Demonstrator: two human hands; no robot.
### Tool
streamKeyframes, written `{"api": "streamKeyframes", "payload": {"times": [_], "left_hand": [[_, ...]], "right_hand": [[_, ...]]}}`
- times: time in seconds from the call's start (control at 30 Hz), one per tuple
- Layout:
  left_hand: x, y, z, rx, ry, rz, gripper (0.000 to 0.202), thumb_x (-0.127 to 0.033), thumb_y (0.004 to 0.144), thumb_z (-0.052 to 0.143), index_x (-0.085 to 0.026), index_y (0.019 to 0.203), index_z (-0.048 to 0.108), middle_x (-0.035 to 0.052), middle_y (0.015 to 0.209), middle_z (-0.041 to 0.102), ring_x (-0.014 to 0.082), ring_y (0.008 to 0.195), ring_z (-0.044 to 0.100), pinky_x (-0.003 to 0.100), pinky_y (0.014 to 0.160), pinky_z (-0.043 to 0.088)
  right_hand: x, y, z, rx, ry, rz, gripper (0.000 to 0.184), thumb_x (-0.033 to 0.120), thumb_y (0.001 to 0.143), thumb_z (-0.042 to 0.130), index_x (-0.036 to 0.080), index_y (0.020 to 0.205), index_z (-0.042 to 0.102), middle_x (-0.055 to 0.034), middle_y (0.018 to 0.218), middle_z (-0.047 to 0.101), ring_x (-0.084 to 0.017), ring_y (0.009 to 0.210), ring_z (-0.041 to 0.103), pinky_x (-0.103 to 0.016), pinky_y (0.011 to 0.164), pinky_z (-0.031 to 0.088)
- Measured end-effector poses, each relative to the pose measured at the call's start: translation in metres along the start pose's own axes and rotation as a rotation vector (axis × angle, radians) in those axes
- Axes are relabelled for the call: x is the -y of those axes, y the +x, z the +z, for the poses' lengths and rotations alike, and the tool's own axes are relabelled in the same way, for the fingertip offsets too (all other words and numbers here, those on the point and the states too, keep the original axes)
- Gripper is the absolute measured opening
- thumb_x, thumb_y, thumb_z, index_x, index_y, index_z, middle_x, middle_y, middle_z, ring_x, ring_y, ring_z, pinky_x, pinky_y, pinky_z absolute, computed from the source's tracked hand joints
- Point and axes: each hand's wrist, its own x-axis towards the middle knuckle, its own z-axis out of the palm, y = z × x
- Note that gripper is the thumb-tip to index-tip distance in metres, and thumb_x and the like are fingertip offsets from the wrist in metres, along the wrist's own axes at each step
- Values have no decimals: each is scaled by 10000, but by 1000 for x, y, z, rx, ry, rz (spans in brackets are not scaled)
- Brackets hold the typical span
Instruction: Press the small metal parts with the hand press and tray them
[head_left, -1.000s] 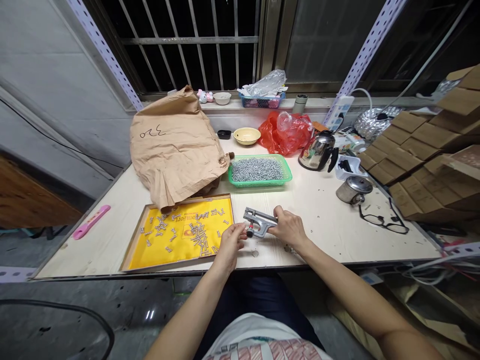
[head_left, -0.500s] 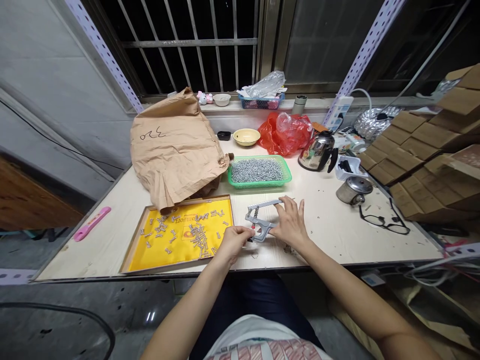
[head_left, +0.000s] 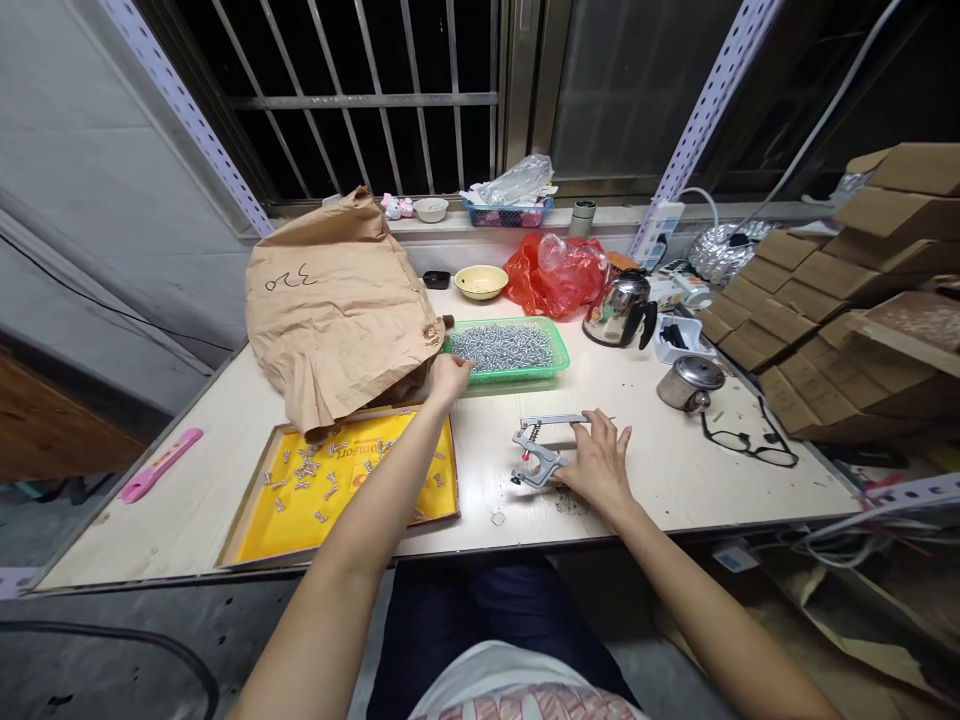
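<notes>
My left hand (head_left: 450, 378) reaches to the near left corner of a green plastic basket (head_left: 525, 376), its fingers bent together at the rim. Whether a piece is between them is hidden. Many small shiny metal pieces (head_left: 504, 346) fill the basket. My right hand (head_left: 601, 465) grips a grey metal hand press plier (head_left: 546, 468), thumb and fingers around its two handles. The plier has a spring and a red part at its jaws, which point left and stand apart. Under my left forearm lies a yellow-lined shallow box (head_left: 262, 535), with small metal pieces (head_left: 306, 466) scattered in it.
A brown paper bag (head_left: 337, 300) overhangs the box's back edge. Behind are a cream bowl (head_left: 481, 282) and a red plastic bag (head_left: 555, 280). A kettle (head_left: 616, 310), lidded metal cup (head_left: 686, 385), glasses (head_left: 750, 445) and cardboard stacks (head_left: 817, 310) stand right. A pink tool (head_left: 161, 465) lies left.
My left hand has left the plier's jaws and moved forward and left to the green basket. My right hand keeps its hold on the plier. The view has shifted slightly.
</notes>
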Motion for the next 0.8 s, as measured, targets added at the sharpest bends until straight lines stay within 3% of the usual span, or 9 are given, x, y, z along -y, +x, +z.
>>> {"api": "streamKeyframes", "payload": {"times": [0.07,0.17,0.27,0.33,0.47,0.67,0.8], "left_hand": [[5,-1,-10,26,63,36,253,-349,713,563,-116,697,659,104,735,655,188,720,579,259,654,380],[25,-30,-31,72,141,73,241,-324,723,524,-129,633,633,71,643,624,172,634,558,252,583,360],[49,-75,-48,338,220,8,180,-240,669,533,-140,530,590,39,528,571,159,553,537,244,522,333],[61,-104,-53,475,266,-16,119,-203,634,545,-150,536,586,36,562,593,160,577,547,240,522,330],[70,-142,-48,382,385,-10,92,-203,655,516,-170,624,596,57,691,641,176,662,562,251,552,326],[69,-149,-40,555,442,-45,92,-185,592,538,-176,502,556,56,589,605,182,598,558,258,517,301],[69,-146,-40,597,479,-47,66,-196,584,566,-176,521,565,62,596,605,193,591,560,263,520,307]], "right_hand": [[-2,-1,-1,5,6,5,662,635,674,475,110,1074,534,-204,1266,415,-358,1241,272,-672,967,117],[-5,-2,1,14,18,0,665,634,671,483,115,1083,535,-201,1265,416,-359,1241,269,-673,968,112],[-5,-2,5,20,26,0,673,640,659,494,111,1073,542,-203,1265,412,-364,1239,268,-673,970,104],[-1,-2,7,29,32,-8,676,638,650,506,109,1069,543,-205,1266,410,-365,1240,267,-669,974,103],[8,-2,7,41,51,-33,697,653,643,505,111,1080,538,-205,1269,409,-363,1246,260,-669,973,112],[14,-1,4,35,51,-41,720,681,651,474,108,1083,539,-207,1266,411,-364,1249,257,-675,968,113],[15,-2,4,26,49,-47,708,682,656,470,115,1073,547,-206,1261,414,-366,1240,269,-680,959,120]]}}
